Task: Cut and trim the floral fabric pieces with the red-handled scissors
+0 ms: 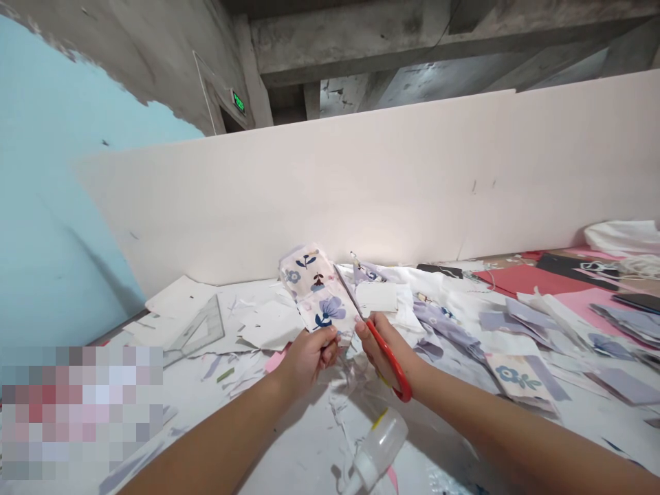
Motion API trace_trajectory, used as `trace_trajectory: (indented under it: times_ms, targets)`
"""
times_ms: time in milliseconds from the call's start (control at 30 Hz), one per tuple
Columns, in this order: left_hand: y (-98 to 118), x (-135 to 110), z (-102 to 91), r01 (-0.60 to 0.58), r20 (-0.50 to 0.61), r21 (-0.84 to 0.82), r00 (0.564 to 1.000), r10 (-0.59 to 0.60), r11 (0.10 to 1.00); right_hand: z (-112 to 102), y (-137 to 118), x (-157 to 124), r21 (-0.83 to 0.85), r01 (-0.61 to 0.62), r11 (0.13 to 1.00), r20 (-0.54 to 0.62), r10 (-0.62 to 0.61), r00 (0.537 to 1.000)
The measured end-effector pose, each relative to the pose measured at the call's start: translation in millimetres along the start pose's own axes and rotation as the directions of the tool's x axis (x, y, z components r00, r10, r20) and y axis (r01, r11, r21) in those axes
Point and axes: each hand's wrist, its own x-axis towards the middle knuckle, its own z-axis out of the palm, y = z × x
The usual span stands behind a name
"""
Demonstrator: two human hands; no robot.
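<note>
My left hand (313, 352) pinches the lower end of a flower-printed fabric piece (304, 292), pale with blue, purple and dark red flowers and rounded at its far end. In my right hand (388, 347) is a pair of scissors (392, 371) with red handles. The blades lie along the right edge of the fabric, pointing away from me; whether they touch it I cannot tell. Just below my hands a clear glue bottle (379, 447) with a yellow base lies on its side among thin scraps.
A clear set square (199, 330) lies on white paper at the left. Patterned cloth (438, 320), white fabric and a flower-printed piece (518, 377) spread to the right, with red sheets (536, 278) and white cord (639, 267) beyond. A pale board (361, 185) rises behind the table.
</note>
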Motion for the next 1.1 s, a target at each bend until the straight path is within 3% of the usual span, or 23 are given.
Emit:
trace_trajectory:
  times_ms: [267, 400, 533, 667, 733, 867, 1100]
  targets:
    - [-6.0, 1.5, 2.8, 0.016, -0.006, 0.008, 1.0, -0.016, 1.0, -3.6, 2.1, 4.0, 0.085, -0.002, 0.996, 0.038, -0.001, 0.999]
    - [3.2, 0.4, -5.4, 0.072, 0.094, -0.044, 0.993, -0.068, 0.996, -3.9, 1.7, 5.0, 0.099, -0.011, 0.995, 0.034, 0.008, 0.999]
    - [18.2, 0.9, -18.2, 0.15, 0.201, -0.215, 0.974, -0.107, 0.965, -4.7, 1.9, 5.1, 0.102, -0.029, 0.994, 0.053, 0.024, 0.998]
    - [21.1, 5.8, -19.1, 0.041, 0.005, -0.316, 0.999, -0.041, 0.948, -1.9, 4.1, 3.0, 0.107, -0.015, 0.994, 0.086, 0.005, 0.996]
    - [19.6, 7.7, -14.2, -0.045, -0.087, -0.308, 0.996, 0.019, 0.95, 0.1, 5.4, 1.8, 0.101, -0.006, 0.995, 0.091, -0.003, 0.996]
    - [20.7, 7.4, -5.4, -0.108, -0.197, -0.29, 0.979, 0.051, 0.951, 2.0, 7.5, 0.4, 0.084, -0.006, 0.996, 0.092, -0.002, 0.996]
    - [24.6, 12.5, -19.0, -0.151, -0.217, -0.301, 0.972, 0.087, 0.942, 2.1, 5.7, -1.5, 0.084, -0.006, 0.996, 0.101, -0.002, 0.995]
